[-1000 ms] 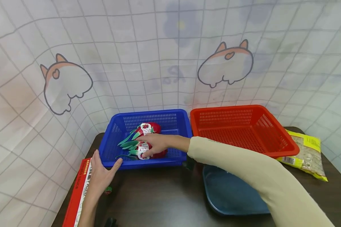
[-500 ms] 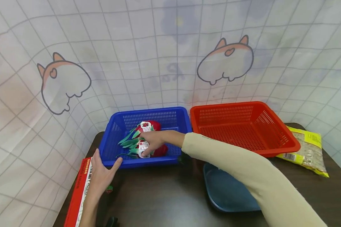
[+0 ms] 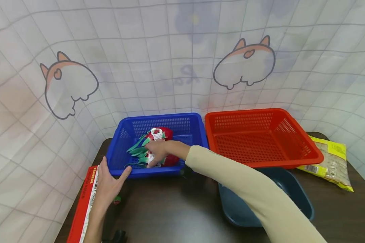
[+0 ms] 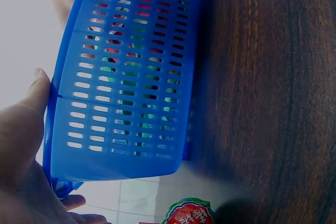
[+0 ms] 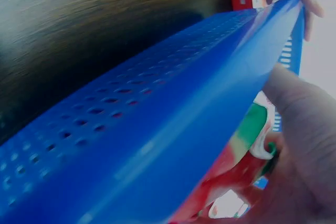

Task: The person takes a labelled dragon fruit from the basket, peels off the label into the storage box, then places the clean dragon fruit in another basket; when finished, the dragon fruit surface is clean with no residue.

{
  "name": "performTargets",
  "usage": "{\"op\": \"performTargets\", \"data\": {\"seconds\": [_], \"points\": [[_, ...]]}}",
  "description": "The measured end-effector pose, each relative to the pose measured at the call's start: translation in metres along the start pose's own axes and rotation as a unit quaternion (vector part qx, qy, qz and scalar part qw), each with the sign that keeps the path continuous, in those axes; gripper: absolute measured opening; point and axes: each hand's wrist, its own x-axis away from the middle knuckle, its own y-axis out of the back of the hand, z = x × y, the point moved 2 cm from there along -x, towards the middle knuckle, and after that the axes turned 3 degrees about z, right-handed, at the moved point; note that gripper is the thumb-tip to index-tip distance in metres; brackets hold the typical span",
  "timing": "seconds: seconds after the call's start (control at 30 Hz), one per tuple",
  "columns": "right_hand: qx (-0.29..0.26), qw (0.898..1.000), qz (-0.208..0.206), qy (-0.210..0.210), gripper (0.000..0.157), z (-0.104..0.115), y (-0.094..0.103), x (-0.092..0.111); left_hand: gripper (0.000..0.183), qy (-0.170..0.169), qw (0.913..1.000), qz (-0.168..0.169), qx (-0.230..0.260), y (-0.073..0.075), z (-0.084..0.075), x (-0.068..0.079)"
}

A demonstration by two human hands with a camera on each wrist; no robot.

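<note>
A blue plastic basket (image 3: 130, 135) stands at the back left of the table. My left hand (image 3: 107, 185) holds its front left corner, thumb along the front rim and fingers at the left side. Inside the basket lie two red dragon fruits with long green leaves and white labels, the rear dragon fruit (image 3: 168, 132) and the front dragon fruit (image 3: 171, 160). From above, my right hand (image 3: 158, 152) grips the front one, with the thumb (image 5: 299, 98) on its near side. That hand partly covers the fruit and its label.
A red basket (image 3: 243, 145) stands right of the blue one, with a dark teal tray (image 3: 237, 209) before it, partly under the right sleeve. A yellow-edged bag (image 3: 331, 162) lies far right. Left are a red box (image 3: 82, 202) and a small red-green round thing (image 3: 117, 200).
My right hand has shifted slightly left and its arm has drawn lower, showing more of the teal tray. The left hand keeps its place on the basket's corner.
</note>
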Motion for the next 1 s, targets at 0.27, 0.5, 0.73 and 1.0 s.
{"op": "performTargets", "data": {"seconds": [0.27,0.5,0.73,1.0], "points": [[0.067,0.997,-0.012,-0.039,0.076,0.008,0.000,-0.004,0.112,-0.003,1.0000,-0.001,0.003,-0.002,-0.003,-0.001],[0.023,0.996,-0.042,-0.069,0.068,0.006,-0.002,-0.005,0.113,-0.005,1.0000,-0.001,0.003,-0.001,-0.003,-0.002],[0.047,0.995,-0.089,-0.028,0.065,0.003,-0.006,-0.009,0.112,-0.006,0.9999,-0.011,-0.006,-0.001,-0.003,-0.003],[0.036,0.991,-0.128,-0.014,0.061,-0.002,-0.010,-0.005,0.113,-0.006,0.9998,-0.020,-0.007,-0.001,-0.002,-0.001]]}}
